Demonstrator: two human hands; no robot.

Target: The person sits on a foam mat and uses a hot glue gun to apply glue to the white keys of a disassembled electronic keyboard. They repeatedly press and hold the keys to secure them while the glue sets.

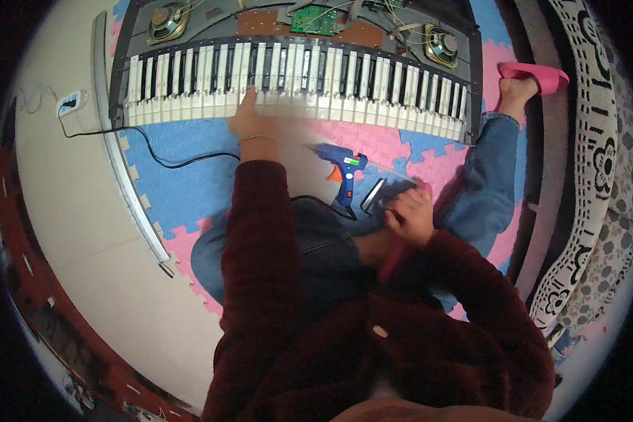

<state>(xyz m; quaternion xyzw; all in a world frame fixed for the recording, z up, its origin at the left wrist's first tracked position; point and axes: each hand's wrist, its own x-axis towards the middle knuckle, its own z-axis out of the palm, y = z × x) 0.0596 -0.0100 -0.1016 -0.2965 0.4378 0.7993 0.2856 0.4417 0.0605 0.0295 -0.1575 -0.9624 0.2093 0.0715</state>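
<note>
My left hand (254,126) reaches over the front of the keyboard's white and black keys (316,77). One finger is stretched onto the keys; the others are smeared by motion, with nothing seen in them. By my right knee, my right hand (409,214) is closed with curled fingers; anything inside it is hidden. A pink edge (424,188) shows just beyond its knuckles. Between my hands lies a blue glue gun (343,169) with an orange trigger, a clear glue stick (387,171) sticking out of its back. Beside it rests a small black-and-white piece (373,195).
Behind the keys, the opened keyboard case shows two speakers (167,22) (440,46) and a green circuit board (315,21). A black cord (169,166) crosses the blue and pink foam mat (183,151) to a white power socket (71,103). A metal strip (130,165) edges the mat.
</note>
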